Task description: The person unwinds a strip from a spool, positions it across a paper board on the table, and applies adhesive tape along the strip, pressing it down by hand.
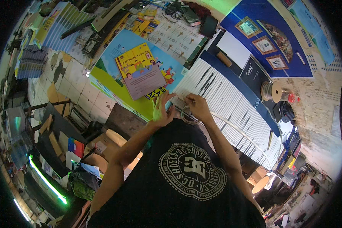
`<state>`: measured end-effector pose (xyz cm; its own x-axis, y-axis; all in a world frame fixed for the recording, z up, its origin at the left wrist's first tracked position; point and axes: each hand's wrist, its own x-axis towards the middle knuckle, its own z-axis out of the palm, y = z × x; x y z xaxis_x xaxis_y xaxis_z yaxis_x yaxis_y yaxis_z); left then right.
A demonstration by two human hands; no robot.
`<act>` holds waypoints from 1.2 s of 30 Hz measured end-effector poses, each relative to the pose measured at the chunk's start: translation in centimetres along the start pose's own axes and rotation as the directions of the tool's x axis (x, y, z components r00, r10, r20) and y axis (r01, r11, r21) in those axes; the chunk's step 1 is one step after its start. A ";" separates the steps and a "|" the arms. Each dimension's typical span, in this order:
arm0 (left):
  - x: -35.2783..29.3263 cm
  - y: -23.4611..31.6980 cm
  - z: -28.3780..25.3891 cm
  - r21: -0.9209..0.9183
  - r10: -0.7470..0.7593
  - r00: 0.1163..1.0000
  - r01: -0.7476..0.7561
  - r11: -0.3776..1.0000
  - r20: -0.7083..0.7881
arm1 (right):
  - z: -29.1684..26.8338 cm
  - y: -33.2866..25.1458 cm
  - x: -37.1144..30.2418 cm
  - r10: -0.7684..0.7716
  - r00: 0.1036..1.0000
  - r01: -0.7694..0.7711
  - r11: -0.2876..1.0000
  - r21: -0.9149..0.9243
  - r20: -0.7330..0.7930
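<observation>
My left hand (163, 111) is at the lower right corner of a stack of large blue and green printed sheets (110, 57), its fingers stretched out and apart. On that stack lies a yellow and pink booklet (142, 74). Just to the right, my right hand (198, 108) has its fingertips pinched together at the near left end of a long row of white booklets or folded pages (220, 98). What the pinch holds is too small to make out. Below it hangs a pale loop or ring (189, 117), partly hidden by the hand. A white cord or strip (239, 133) curves over the row.
A dark blue strip (239, 89) lies along the row's far side. Beyond it are a black box (252, 74), a wire spool (271, 91) and a blue board with framed pictures (269, 38). Left are cartons (102, 150) and stacked booklets (64, 26).
</observation>
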<state>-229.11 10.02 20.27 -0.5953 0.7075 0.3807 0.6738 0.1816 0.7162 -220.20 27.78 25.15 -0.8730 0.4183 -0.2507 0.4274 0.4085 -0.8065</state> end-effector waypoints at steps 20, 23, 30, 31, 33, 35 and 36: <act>0.4 0.8 -0.2 0.024 0.021 0.993 -0.024 0.999 0.116 | 0.3 0.5 0.4 -0.032 0.999 0.031 0.997 -0.074 -0.023; 0.3 0.5 -0.1 0.074 0.018 0.981 -0.033 0.997 0.194 | 0.1 0.2 0.6 -0.019 0.999 0.016 0.996 -0.083 -0.029; 0.4 0.6 -0.3 0.197 -0.009 0.933 -0.067 0.978 0.360 | -3.0 0.0 1.1 0.119 0.984 -0.101 0.986 -0.136 0.133; 0.4 0.8 -0.4 0.207 -0.040 0.925 -0.042 0.977 0.377 | -3.8 0.2 0.8 0.117 0.979 -0.089 0.982 -0.169 0.165; 0.5 1.2 -0.6 0.211 -0.063 0.912 -0.026 0.977 0.405 | -5.8 0.9 -0.4 0.151 0.968 -0.130 0.985 -0.112 0.202; 0.5 1.5 -0.5 0.275 -0.064 0.895 -0.067 0.959 0.441 | -7.7 1.8 -1.9 0.086 0.977 -0.069 0.994 -0.089 0.196; 0.5 1.5 -0.6 0.270 -0.057 0.891 -0.075 0.960 0.450 | -8.3 2.5 -2.4 0.161 0.970 -0.139 0.982 -0.126 0.183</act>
<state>-228.62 10.25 21.88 -0.3721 0.9275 0.0348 0.8095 0.3060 0.5011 -215.13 34.56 28.22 -0.8207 0.3235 -0.4709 0.5712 0.4453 -0.6896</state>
